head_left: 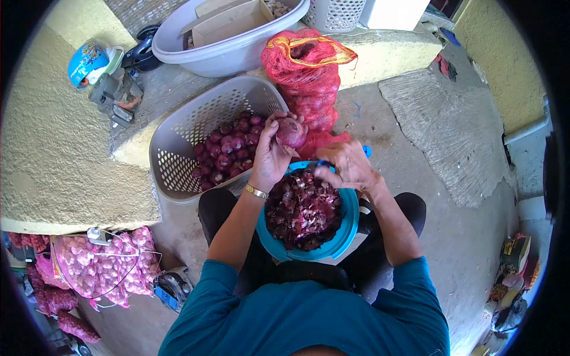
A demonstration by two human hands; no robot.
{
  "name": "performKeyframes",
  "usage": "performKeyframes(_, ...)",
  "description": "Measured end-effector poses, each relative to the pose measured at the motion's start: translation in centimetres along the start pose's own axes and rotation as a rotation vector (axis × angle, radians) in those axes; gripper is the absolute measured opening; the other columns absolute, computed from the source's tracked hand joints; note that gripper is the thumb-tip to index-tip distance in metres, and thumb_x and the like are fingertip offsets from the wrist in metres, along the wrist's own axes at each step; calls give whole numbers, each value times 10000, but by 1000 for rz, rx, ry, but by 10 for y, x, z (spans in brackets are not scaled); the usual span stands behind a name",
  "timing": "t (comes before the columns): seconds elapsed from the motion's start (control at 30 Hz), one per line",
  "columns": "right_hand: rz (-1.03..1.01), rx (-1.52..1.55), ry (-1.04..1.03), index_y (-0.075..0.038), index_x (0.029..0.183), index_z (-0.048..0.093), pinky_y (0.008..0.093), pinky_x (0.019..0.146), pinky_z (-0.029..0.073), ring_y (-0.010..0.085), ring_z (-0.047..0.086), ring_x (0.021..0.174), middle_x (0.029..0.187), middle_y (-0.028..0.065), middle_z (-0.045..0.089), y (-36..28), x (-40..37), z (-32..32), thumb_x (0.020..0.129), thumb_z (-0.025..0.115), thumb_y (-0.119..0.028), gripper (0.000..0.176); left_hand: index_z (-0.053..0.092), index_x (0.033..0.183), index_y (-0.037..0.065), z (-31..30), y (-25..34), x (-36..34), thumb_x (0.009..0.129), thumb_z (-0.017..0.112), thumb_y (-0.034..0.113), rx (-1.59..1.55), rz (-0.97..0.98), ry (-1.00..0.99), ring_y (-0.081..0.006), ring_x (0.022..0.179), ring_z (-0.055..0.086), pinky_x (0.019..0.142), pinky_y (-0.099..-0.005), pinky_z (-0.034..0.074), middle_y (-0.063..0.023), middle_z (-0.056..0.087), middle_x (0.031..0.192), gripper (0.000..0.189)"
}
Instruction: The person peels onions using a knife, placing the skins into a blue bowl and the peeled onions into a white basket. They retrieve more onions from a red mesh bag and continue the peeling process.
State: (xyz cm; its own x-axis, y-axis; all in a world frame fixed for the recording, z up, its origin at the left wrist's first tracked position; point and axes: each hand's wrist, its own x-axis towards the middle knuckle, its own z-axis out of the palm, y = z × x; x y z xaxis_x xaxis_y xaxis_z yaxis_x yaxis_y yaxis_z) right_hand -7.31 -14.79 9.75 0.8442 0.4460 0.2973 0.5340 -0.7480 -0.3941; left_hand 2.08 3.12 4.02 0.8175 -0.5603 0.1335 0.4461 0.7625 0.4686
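Observation:
A red onion (pixel 291 132) is held up in my left hand (pixel 273 148), its fingers wrapped around it, above the far rim of a blue tub. My right hand (pixel 347 166) is just to its right, closed on a small tool with a dark handle (pixel 320 164); its blade cannot be made out. Below both hands the blue tub (pixel 350 222) holds a heap of dark red onion skins (pixel 304 210). To the left, a grey perforated basket (pixel 172 127) contains several red onions (pixel 225 148).
A red mesh sack (pixel 303 83) stands beyond the hands. Behind the basket, a large grey basin (pixel 222 50) rests on a ledge. Pink mesh bags of bulbs (pixel 107 261) and a scale (pixel 172 288) lie at lower left.

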Motion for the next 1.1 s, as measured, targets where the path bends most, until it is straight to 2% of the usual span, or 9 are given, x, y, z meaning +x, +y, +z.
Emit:
performKeyframes(0.07,198,25,265,-62,796,596,455,562,472,373,632,652,672,152,616,3,0,11,829,718,-453,411,520,1188,80,-4,-2,0,982,525,238,40,-3,-10,-235,1214,529,1087,-413,408,-91,562,1198,260)
performKeyframes(0.17,328,9,363,-57,815,570,473,553,468,395,620,637,655,177,602,0,5,11,856,698,-448,413,506,1202,75,0,-1,-2,986,504,244,134,-22,-44,-217,1191,536,1071,-390,416,-92,536,1219,275)
performKeyframes(0.43,308,-21,323,-52,818,540,472,549,466,397,619,643,654,192,593,-1,7,12,893,658,-442,414,484,1233,71,9,-5,-8,988,471,241,234,-64,-84,-187,1169,534,1028,-357,439,-89,500,1265,299)
performKeyframes(0.63,316,-13,355,-70,818,595,462,550,475,380,625,637,660,168,602,1,9,13,919,636,-400,347,469,1278,68,10,-1,-10,1004,497,264,266,-115,-88,-180,1165,552,1006,-339,449,-80,529,1268,338)
performKeyframes(0.7,347,7,371,-77,781,611,460,546,476,376,623,628,648,164,596,4,7,14,919,637,-389,342,460,1282,89,13,1,-11,1010,510,211,225,-160,-117,-143,1070,598,877,-300,520,-66,596,1177,303)
performKeyframes(0.73,346,7,371,-77,781,611,460,546,476,376,623,628,648,164,596,4,7,13,919,637,-389,342,460,1282,89,11,-1,-10,1010,510,211,225,-160,-117,-143,1070,598,877,-300,520,-66,596,1177,303)
performKeyframes(0.83,284,4,346,-78,753,606,449,538,478,363,624,616,640,154,600,2,6,8,914,638,-389,352,472,1291,100,-4,-9,-6,1021,518,252,192,-137,-77,-138,1068,597,878,-298,508,-66,605,1175,313)
performKeyframes(0.9,94,-13,250,-84,743,602,441,538,476,341,628,608,637,140,598,-1,3,8,904,640,-408,365,488,1291,105,-11,-9,0,1021,526,298,92,-124,38,-139,1054,599,887,-294,494,-72,620,1151,335)
performKeyframes(1.1,-108,-40,-70,-82,779,585,421,562,501,315,642,677,684,83,609,-2,-5,22,857,675,-442,379,502,1293,84,-13,-7,3,1015,534,293,79,-67,30,-197,1157,589,958,-325,487,-111,620,1200,349)
